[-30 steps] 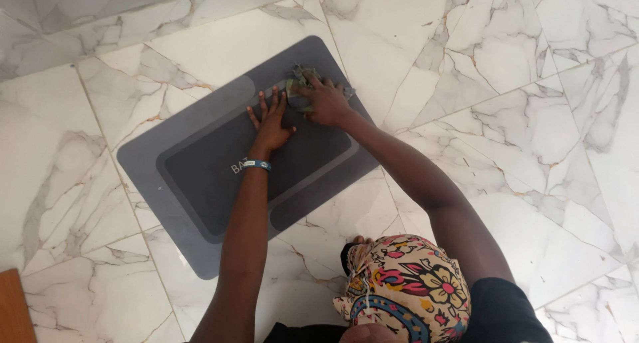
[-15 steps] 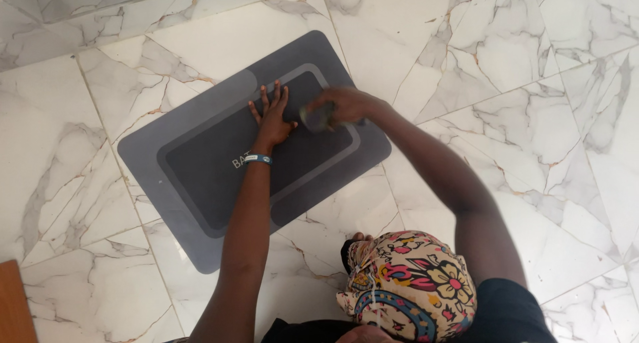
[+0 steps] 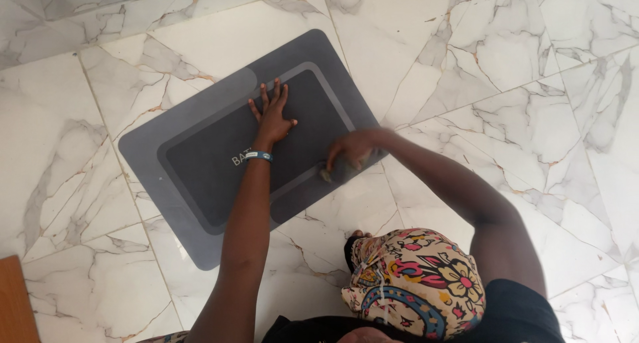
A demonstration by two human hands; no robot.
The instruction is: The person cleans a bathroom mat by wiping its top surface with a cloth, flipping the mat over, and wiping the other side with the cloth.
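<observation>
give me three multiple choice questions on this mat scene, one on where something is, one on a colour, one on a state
1. Where is the right hand?
A. at the near right edge of the mat
B. on the wooden piece at the lower left
C. lifted clear off the floor tiles

2. What colour is the wristband on the left arm?
A. red
B. blue
C. yellow

3. How does the left hand lie?
A. curled into a fist
C. pinching the mat's corner
B. flat with fingers spread

Answers:
1 A, the hand presses a blurred cloth by the mat's near right border.
2 B, a blue band with a pale patch circles the wrist.
3 B, the palm lies on the mat's dark inner panel, fingers fanned.
</observation>
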